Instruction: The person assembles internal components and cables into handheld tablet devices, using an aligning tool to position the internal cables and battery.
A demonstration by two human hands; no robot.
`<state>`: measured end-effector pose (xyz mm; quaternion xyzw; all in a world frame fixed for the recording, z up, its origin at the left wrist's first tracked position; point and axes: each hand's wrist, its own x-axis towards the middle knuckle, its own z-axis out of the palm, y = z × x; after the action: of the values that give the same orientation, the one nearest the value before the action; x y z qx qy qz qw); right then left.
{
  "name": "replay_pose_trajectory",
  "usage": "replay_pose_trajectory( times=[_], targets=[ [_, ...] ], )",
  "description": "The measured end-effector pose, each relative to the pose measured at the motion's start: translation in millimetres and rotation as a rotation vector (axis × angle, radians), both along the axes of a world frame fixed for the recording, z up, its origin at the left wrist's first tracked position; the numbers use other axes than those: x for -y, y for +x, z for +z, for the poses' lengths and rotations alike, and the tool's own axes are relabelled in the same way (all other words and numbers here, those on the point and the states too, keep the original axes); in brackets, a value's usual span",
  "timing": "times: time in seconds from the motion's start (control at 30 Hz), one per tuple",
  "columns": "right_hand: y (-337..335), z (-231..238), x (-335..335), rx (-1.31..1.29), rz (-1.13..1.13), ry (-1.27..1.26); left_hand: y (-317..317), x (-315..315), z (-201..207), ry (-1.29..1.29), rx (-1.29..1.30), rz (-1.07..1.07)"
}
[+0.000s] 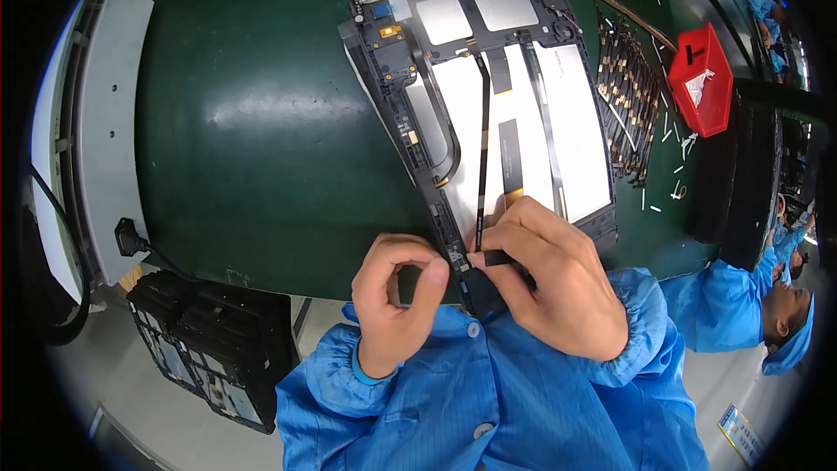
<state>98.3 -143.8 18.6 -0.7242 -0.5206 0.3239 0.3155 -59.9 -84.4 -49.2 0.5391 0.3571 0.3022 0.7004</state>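
An opened flat electronic device (pixel 571 96), black-framed with silver panels, lies tilted on the green table in front of me. A thin black ribbon cable (pixel 485 131) runs down its middle to the near left corner. My right hand (pixel 558 283) rests over the near end, thumb and forefinger pinched on that cable's lower end. A short black strip (pixel 499 257) shows between these fingers. My left hand (pixel 397 301) is curled beside the device's near left edge, with thumb and forefinger tips together. Whatever lies between those tips is hidden.
Many dark ribbon cables (pixel 626 96) lie bundled right of the device, near a red bin (pixel 702 78) and white scraps. A grey metal plate (pixel 109 122) stands at left. Stacked black frames (pixel 214 340) sit below the table's left edge. A person in blue (pixel 732 305) is at right.
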Motion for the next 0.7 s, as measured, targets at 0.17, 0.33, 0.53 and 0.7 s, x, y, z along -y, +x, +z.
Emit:
replay_pose_trajectory(
  times=[0.17, 0.33, 0.53, 0.7],
  targets=[
    [-1, 4, -1, -0.016, -0.013, -0.042, 7, -1, -5, 0.159, -0.034, -0.024],
    [1, 2, 1, 0.0, -0.005, 0.005, 1, -13, -1, 0.099, -0.066, -0.111],
    [-9, 4, 0, -0.225, 0.106, 0.097, -1, -12, 2, -0.02, -0.041, -0.13],
    [-18, 0, 4, 0.094, -0.047, 0.061, -24, -5, 9, -0.162, -0.036, -0.141]
  ],
)
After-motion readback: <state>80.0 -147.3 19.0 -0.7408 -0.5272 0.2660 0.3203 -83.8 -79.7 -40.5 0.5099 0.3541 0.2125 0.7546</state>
